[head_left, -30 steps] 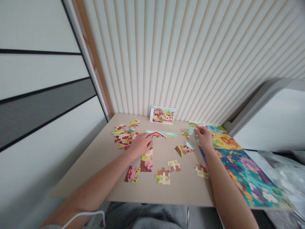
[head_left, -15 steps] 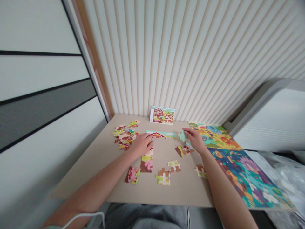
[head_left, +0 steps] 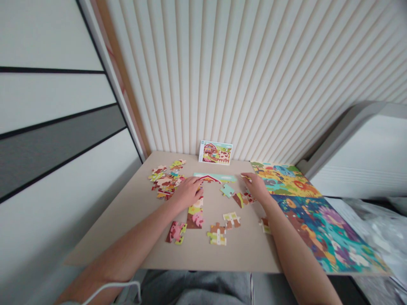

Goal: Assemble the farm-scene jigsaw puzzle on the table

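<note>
My left hand (head_left: 188, 192) lies over the upper left corner of a partly joined jigsaw puzzle, fingers slightly bent and resting on its pieces. From under it the puzzle's top strip (head_left: 218, 177), with a red roof and pale sky, runs right. Its left column (head_left: 195, 216), with a pink pig, runs down towards me. My right hand (head_left: 255, 185) is just past the strip's right end, its fingertips pinched on a small puzzle piece, mostly hidden. A loose light blue puzzle piece (head_left: 227, 190) lies left of that hand, beside brown and green pieces (head_left: 239, 200).
A heap of loose pieces (head_left: 163, 182) lies at the left. Nearer me are a pig piece (head_left: 176, 233) and fence pieces (head_left: 218, 235). A picture card (head_left: 215, 153) leans on the ribbed wall. Two finished puzzles (head_left: 288, 180) cover the table's right side.
The light blue piece that my right hand held now lies on the table, further left. My right hand has shifted slightly and pinches another piece. My left hand stays put.
</note>
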`<action>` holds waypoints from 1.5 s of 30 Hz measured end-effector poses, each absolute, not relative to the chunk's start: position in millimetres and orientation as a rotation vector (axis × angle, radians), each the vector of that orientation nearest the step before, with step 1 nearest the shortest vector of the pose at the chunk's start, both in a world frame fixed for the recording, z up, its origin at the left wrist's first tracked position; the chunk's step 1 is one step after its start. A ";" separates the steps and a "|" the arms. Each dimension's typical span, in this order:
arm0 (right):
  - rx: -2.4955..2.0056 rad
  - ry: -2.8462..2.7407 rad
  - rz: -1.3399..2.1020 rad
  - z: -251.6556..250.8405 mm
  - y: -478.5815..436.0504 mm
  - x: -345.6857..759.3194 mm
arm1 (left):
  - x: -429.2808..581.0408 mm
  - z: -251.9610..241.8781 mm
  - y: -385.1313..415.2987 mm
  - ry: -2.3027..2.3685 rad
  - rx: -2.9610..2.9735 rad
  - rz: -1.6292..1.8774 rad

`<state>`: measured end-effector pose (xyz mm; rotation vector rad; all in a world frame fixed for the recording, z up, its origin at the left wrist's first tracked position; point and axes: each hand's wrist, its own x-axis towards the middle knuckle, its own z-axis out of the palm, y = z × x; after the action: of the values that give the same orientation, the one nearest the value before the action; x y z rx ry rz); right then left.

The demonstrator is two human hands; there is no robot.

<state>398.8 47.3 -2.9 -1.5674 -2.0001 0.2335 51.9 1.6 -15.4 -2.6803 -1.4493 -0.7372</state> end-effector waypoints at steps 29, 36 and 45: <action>-1.797 -2.070 0.528 19.6 36.6 468.8 | 49.1 -13.6 3.6 -1.471 -2.642 -0.738; -1.892 -2.157 0.613 10.4 32.4 460.5 | 46.9 -14.4 5.7 -1.481 -2.639 -0.716; -1.726 -2.101 0.703 19.0 26.5 453.2 | 47.3 -14.2 5.5 -1.476 -2.638 -0.730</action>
<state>453.2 26.5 19.0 -1.7259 -2.1009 0.7033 47.3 5.5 -14.2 -2.6379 -1.4762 -0.7304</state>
